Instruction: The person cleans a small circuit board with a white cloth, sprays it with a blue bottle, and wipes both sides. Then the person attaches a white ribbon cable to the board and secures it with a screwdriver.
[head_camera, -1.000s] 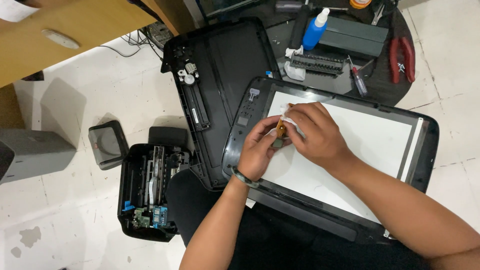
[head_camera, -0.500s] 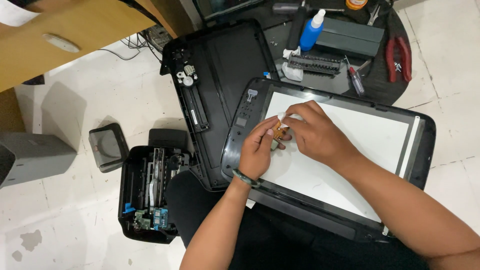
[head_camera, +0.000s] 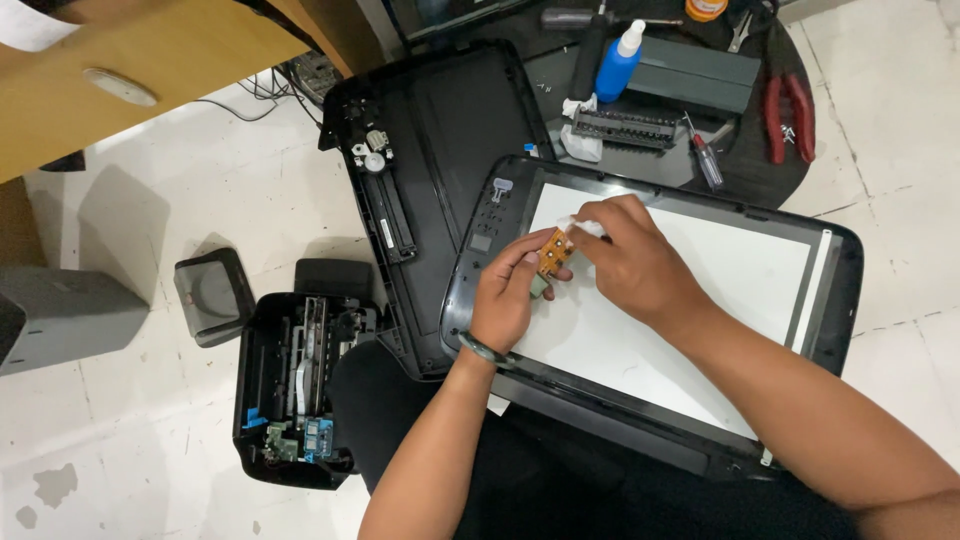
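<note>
My left hand (head_camera: 510, 295) grips a small orange-brown circuit board (head_camera: 553, 252) between thumb and fingers. My right hand (head_camera: 632, 262) pinches a small white wad, like cloth or tissue (head_camera: 583, 228), and presses it against the board's upper end. Both hands hover over a black printer scanner lid (head_camera: 850, 300) with a white inner pad, which lies across my lap. A dark bangle circles my left wrist.
A black scanner bed (head_camera: 440, 150) lies on the floor beyond the lid. An opened printer body (head_camera: 290, 390) and a small black cover (head_camera: 212, 295) sit left. On a dark round table are a blue bottle (head_camera: 617, 65), red pliers (head_camera: 790, 105), a screwdriver (head_camera: 705, 160) and a black part (head_camera: 622, 128).
The hands stay together on the small board. The white wad has shifted slightly along the board's upper end, and the view has drifted a little.
</note>
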